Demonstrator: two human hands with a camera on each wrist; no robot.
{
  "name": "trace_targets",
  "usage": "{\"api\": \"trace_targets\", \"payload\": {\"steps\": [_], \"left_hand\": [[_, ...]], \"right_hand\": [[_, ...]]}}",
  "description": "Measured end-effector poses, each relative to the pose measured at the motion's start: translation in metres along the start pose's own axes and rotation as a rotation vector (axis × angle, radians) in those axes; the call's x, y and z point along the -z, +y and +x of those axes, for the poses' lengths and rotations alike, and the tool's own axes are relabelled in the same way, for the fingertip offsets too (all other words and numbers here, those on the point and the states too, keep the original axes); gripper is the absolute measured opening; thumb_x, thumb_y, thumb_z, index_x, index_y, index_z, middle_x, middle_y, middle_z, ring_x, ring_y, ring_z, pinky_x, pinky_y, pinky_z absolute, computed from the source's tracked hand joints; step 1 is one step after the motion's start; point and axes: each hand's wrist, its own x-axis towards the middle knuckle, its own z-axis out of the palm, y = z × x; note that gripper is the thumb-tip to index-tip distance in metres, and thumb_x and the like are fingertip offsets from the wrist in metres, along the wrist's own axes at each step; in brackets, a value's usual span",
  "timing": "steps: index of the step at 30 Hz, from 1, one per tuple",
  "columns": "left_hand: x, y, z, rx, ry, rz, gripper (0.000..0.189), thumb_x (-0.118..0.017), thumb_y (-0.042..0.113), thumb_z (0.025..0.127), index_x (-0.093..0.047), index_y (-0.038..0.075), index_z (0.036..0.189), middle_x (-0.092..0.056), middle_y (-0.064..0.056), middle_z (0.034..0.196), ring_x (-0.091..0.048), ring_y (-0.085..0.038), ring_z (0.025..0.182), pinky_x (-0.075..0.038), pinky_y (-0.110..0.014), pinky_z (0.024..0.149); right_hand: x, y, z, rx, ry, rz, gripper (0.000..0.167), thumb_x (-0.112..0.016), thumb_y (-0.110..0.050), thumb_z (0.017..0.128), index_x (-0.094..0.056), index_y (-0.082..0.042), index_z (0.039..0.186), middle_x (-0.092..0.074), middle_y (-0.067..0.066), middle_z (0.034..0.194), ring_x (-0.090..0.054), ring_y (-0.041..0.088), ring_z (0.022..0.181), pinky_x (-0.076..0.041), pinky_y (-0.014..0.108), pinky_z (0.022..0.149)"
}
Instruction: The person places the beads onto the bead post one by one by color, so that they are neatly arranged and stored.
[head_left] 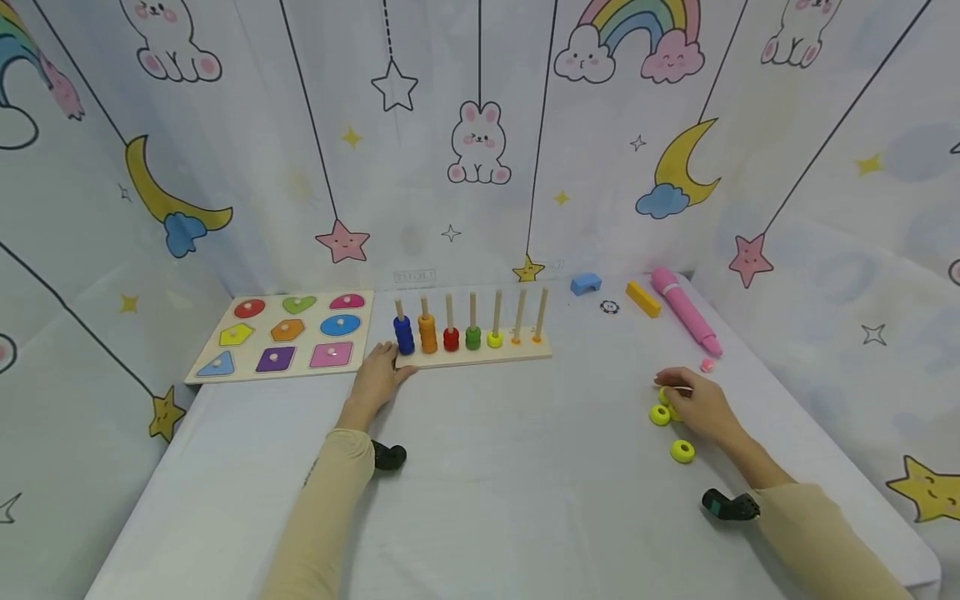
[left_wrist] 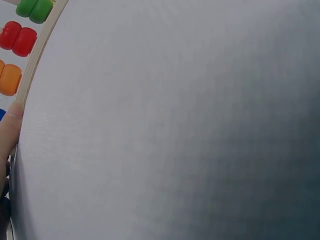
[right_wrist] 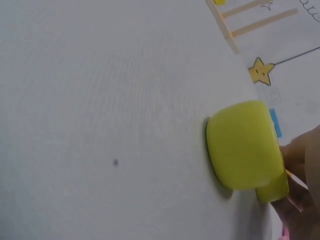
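My left hand (head_left: 375, 379) grips the left end of a wooden peg board (head_left: 480, 358), thumb along its front edge; the thumb (left_wrist: 11, 127) also shows in the left wrist view. Blue beads (head_left: 403, 335), orange beads (head_left: 427, 333), red beads (head_left: 451, 339) and green beads (head_left: 472, 337) sit on its pegs, plus one yellow bead (head_left: 495, 339). Two right-hand pegs are bare of beads. Over several loose yellow beads (head_left: 660, 415) at the right, my right hand (head_left: 701, 406) pinches one, partly hidden by its fingers. A yellow bead (right_wrist: 245, 145) looms large in the right wrist view.
A shape puzzle board (head_left: 281, 337) lies left of the peg board. At the back right are a blue block (head_left: 586, 284), a yellow-orange bar (head_left: 643, 299) and a pink pen-shaped toy (head_left: 686, 310). Another yellow bead (head_left: 682, 452) lies nearer the front. A patterned cloth hangs behind.
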Motion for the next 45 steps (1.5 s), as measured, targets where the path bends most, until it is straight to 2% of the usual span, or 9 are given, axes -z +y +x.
{"api": "trace_targets", "payload": {"steps": [6,9,13,17,20,24,27,34,45], "left_hand": [[0.001,0.001,0.0,0.005,-0.002,0.003,0.069,-0.059,0.037,0.093,-0.038,-0.011,0.138,-0.035,-0.029,0.143,-0.027,-0.042,0.135,-0.023,-0.05,0.111],[0.002,0.002,0.0,0.008,-0.004,0.005,0.069,-0.059,0.037,0.093,-0.038,-0.011,0.138,-0.036,-0.029,0.143,-0.027,-0.042,0.135,-0.023,-0.05,0.111],[0.002,0.002,0.0,0.015,-0.01,0.005,0.07,-0.059,0.037,0.093,-0.037,-0.011,0.138,-0.035,-0.028,0.143,-0.027,-0.041,0.135,-0.023,-0.049,0.111],[0.002,0.002,-0.001,0.012,-0.009,0.006,0.07,-0.059,0.037,0.093,-0.037,-0.012,0.138,-0.035,-0.029,0.143,-0.027,-0.042,0.135,-0.023,-0.049,0.111],[0.001,0.002,0.0,0.009,-0.014,0.008,0.07,-0.059,0.037,0.093,-0.037,-0.012,0.138,-0.035,-0.029,0.143,-0.027,-0.042,0.135,-0.023,-0.049,0.111],[0.001,0.003,0.001,0.012,-0.02,0.005,0.07,-0.059,0.038,0.093,-0.037,-0.011,0.138,-0.035,-0.028,0.143,-0.027,-0.041,0.135,-0.022,-0.048,0.112],[0.002,0.003,0.0,0.012,-0.012,0.005,0.07,-0.059,0.037,0.093,-0.038,-0.011,0.138,-0.036,-0.029,0.143,-0.027,-0.042,0.135,-0.023,-0.049,0.111],[0.003,0.002,-0.001,0.009,-0.005,0.005,0.07,-0.059,0.038,0.093,-0.038,-0.011,0.138,-0.036,-0.029,0.142,-0.027,-0.042,0.135,-0.023,-0.049,0.111],[0.003,0.002,-0.001,0.015,-0.01,0.003,0.07,-0.059,0.038,0.093,-0.037,-0.012,0.138,-0.035,-0.029,0.143,-0.026,-0.042,0.135,-0.023,-0.049,0.111]], "right_hand": [[0.007,0.006,-0.008,-0.014,-0.02,-0.007,0.022,-0.056,-0.003,0.093,-0.06,-0.003,0.114,-0.066,0.014,0.107,-0.061,0.03,0.1,-0.039,0.0,0.081],[0.009,0.006,-0.01,-0.024,-0.029,-0.004,0.023,-0.058,-0.004,0.092,-0.061,-0.003,0.114,-0.066,0.014,0.108,-0.061,0.03,0.1,-0.042,0.003,0.081],[0.012,0.004,-0.009,-0.042,-0.061,-0.023,0.025,-0.06,-0.005,0.091,-0.06,-0.001,0.116,-0.065,0.016,0.109,-0.061,0.032,0.101,-0.052,0.022,0.083],[0.012,0.002,-0.006,-0.055,-0.083,-0.041,0.028,-0.061,-0.006,0.091,-0.059,0.0,0.117,-0.065,0.016,0.107,-0.06,0.033,0.1,-0.053,0.04,0.083],[0.011,0.0,-0.005,-0.049,-0.071,-0.034,0.028,-0.063,-0.007,0.09,-0.059,0.001,0.117,-0.066,0.016,0.105,-0.061,0.033,0.098,-0.055,0.033,0.081],[0.005,-0.003,-0.001,-0.019,-0.022,-0.002,0.028,-0.064,-0.006,0.089,-0.059,0.002,0.116,-0.066,0.014,0.105,-0.062,0.03,0.097,-0.05,0.012,0.078],[-0.001,-0.009,0.007,-0.002,0.007,0.013,0.03,-0.063,-0.007,0.09,-0.058,0.002,0.118,-0.066,0.013,0.106,-0.061,0.027,0.097,-0.047,0.008,0.08],[-0.021,-0.037,0.036,0.087,0.023,0.098,0.034,-0.063,-0.005,0.09,-0.054,0.003,0.122,-0.066,0.013,0.107,-0.061,0.026,0.1,-0.051,0.032,0.085],[-0.062,-0.111,0.093,0.283,0.049,0.211,0.034,-0.066,0.003,0.085,-0.056,0.003,0.118,-0.066,0.011,0.106,-0.062,0.022,0.099,-0.053,0.033,0.086]]}}
